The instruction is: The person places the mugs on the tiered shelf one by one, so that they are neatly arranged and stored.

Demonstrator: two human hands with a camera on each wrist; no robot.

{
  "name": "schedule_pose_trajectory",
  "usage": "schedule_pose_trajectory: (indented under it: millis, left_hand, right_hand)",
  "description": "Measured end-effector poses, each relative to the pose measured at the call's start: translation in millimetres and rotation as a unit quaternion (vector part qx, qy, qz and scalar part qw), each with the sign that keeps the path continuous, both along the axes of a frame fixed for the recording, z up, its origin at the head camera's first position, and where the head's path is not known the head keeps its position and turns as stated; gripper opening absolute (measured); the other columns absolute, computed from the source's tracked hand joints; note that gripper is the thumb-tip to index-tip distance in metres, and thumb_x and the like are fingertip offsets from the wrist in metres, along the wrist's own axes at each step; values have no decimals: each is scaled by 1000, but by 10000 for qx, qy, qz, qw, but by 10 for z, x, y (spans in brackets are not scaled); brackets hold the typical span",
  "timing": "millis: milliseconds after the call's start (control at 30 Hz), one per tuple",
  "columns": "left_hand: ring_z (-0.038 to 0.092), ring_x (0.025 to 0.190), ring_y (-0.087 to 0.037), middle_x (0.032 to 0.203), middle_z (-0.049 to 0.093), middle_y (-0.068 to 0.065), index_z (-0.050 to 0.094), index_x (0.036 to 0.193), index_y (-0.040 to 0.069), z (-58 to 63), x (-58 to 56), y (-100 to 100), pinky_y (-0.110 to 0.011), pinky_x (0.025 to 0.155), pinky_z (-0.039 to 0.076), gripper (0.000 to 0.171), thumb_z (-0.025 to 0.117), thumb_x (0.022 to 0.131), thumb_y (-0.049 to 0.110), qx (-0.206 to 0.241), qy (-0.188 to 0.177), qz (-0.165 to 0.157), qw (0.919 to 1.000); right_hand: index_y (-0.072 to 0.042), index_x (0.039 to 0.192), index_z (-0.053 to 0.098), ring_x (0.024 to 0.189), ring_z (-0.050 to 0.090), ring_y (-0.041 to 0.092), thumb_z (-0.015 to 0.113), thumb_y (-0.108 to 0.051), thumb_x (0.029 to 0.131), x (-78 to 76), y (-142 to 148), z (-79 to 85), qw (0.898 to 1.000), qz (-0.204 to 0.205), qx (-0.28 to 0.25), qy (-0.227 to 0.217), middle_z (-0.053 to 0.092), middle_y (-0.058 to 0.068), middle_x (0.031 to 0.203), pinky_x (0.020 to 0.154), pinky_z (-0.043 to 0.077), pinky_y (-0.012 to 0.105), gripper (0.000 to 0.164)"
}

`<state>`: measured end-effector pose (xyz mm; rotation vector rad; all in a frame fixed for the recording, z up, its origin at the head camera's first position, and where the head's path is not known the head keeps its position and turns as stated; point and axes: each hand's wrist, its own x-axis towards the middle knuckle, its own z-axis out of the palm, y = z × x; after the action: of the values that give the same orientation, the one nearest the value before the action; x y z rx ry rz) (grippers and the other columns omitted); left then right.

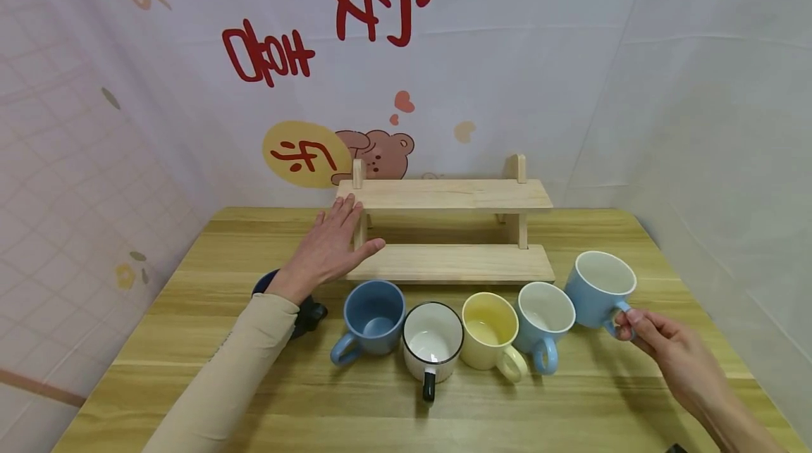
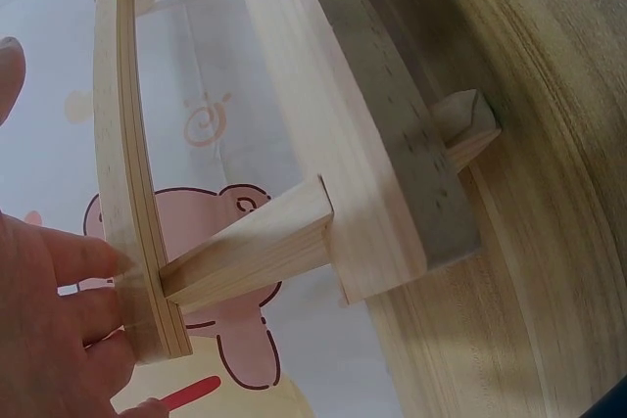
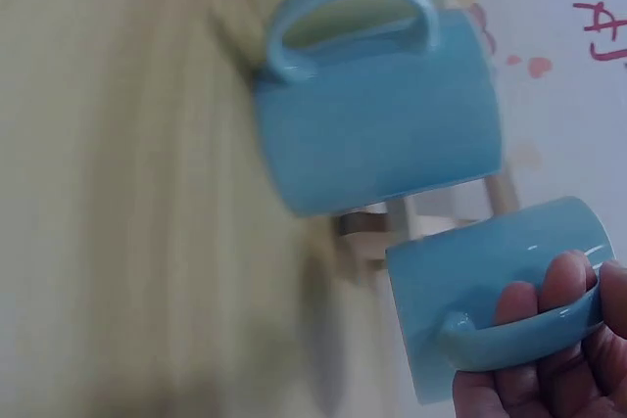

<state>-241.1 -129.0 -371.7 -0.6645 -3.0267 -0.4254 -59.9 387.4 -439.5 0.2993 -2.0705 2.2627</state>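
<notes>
My right hand (image 1: 681, 361) grips the handle of a light blue mug (image 1: 596, 291) with a white inside, at the right end of the mug row. In the right wrist view, fingers curl through that handle, and this mug (image 3: 490, 281) appears raised off the table. Beside it stands a second light blue mug (image 3: 382, 115). My left hand (image 1: 326, 245) lies with fingers extended on the left end of the top board of a two-tier wooden rack (image 1: 444, 194). Its fingertips touch the board in the left wrist view.
Left of the light blue mugs stand a yellow mug (image 1: 490, 330), a white mug (image 1: 433, 340) with black rim and handle, and a blue mug (image 1: 374, 319). My left forearm partly covers a dark mug (image 1: 261, 282). A printed cloth (image 1: 507, 72) hangs behind the wooden table (image 1: 355, 414).
</notes>
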Motion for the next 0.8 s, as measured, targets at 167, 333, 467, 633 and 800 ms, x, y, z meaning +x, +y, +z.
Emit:
schedule_pose_trajectory:
  millis: [167, 333, 467, 633, 800]
  left_hand:
    - [5, 159, -35, 172, 11, -18, 23, 164, 1, 10, 11, -7, -59, 126, 10, 96, 46, 100, 69, -15, 31, -15, 10000]
    - [6, 159, -35, 172, 11, -18, 24, 163, 1, -6, 14, -13, -58, 126, 11, 97, 45, 99, 70, -3, 74, -45, 10000]
    - [6, 159, -35, 172, 12, -18, 25, 163, 1, -15, 25, -24, -58, 126, 11, 97, 45, 99, 70, -4, 68, -35, 10000]
    - [7, 159, -35, 172, 12, -17, 25, 163, 1, -16, 34, -30, -58, 126, 11, 96, 46, 99, 70, 39, 79, -32, 10000]
    - [6, 159, -35, 172, 12, -17, 24, 164, 1, 5, 42, -22, -58, 126, 9, 96, 46, 99, 70, 81, 65, -64, 9999]
  right_hand:
    - [8, 112, 69, 96, 69, 12, 36, 7, 110, -81, -59, 194, 9993, -21, -224, 291, 72, 3, 103, 92, 53, 18, 33]
    - [9, 112, 69, 97, 70, 14, 36, 9, 109, -189, -168, 412, 9961, -38, -566, 679, 73, 7, 104, 93, 54, 20, 34]
    - [10, 113, 69, 99, 69, 14, 38, 6, 109, -273, -260, 598, 9955, -94, -594, 726, 72, 7, 105, 93, 54, 20, 31]
    - [11, 114, 68, 101, 69, 15, 40, 4, 109, -385, -398, 791, 9949, -71, -652, 771, 71, 8, 107, 95, 53, 21, 29]
    - [9, 113, 69, 100, 69, 15, 44, 3, 109, -503, -569, 940, 9938, -76, -786, 788, 71, 8, 106, 96, 54, 21, 27]
